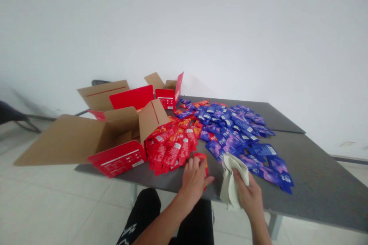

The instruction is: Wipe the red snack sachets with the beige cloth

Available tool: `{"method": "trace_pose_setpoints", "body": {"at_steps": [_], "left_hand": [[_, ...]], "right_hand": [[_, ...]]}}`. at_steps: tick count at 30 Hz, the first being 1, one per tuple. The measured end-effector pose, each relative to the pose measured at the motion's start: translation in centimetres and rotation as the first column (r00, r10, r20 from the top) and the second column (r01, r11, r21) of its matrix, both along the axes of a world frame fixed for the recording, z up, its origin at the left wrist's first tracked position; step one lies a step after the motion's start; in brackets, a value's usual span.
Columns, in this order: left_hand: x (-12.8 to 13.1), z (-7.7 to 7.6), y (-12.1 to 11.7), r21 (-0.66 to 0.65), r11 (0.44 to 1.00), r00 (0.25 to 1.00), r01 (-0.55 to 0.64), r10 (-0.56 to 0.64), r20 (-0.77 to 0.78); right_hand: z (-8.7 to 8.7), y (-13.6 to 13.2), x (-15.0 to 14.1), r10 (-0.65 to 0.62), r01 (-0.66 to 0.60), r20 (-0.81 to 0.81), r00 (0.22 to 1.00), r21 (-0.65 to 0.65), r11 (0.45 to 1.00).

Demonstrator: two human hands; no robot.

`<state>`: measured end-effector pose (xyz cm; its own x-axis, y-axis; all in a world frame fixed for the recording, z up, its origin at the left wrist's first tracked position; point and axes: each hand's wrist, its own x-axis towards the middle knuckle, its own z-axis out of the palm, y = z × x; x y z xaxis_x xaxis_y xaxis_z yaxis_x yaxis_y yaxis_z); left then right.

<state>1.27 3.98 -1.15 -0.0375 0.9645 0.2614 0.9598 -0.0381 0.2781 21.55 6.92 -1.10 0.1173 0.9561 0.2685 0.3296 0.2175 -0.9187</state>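
Note:
My left hand (194, 180) rests at the table's front edge, its fingers closed over a red sachet (200, 159) that is partly hidden by them. My right hand (249, 195) grips a folded, off-white cloth (232, 181), which hangs over the table edge. A heap of red sachets (169, 149) lies just beyond my left hand. Blue and purple sachets (232, 130) spread across the table to the right, their nearest ones just beyond the cloth.
Several open cardboard boxes with red panels, including a large one (77, 141), stand at the table's left end and overhang it. The dark grey table (310, 183) has a seam across it. My black-clad legs are below its front edge. A chair stands at far left.

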Motion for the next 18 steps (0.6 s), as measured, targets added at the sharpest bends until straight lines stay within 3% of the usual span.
{"method": "trace_pose_setpoints", "body": {"at_steps": [6, 10, 18], "left_hand": [[1.2, 3.1, 0.7, -0.189, 0.974, 0.989, -0.121, 0.103, -0.103], [1.3, 5.4, 1.0, -0.308, 0.944, 0.983, -0.121, 0.072, -0.168], [-0.3, 6.4, 0.4, -0.296, 0.951, 0.985, -0.087, 0.038, -0.166]], "right_hand": [[0.0, 0.0, 0.2, 0.013, -0.013, 0.004, 1.0, 0.001, 1.0], [0.0, -0.1, 0.2, 0.028, -0.028, -0.008, 1.0, 0.011, 1.0], [-0.4, 0.0, 0.5, 0.06, -0.06, 0.011, 0.998, 0.053, 0.997]]}}
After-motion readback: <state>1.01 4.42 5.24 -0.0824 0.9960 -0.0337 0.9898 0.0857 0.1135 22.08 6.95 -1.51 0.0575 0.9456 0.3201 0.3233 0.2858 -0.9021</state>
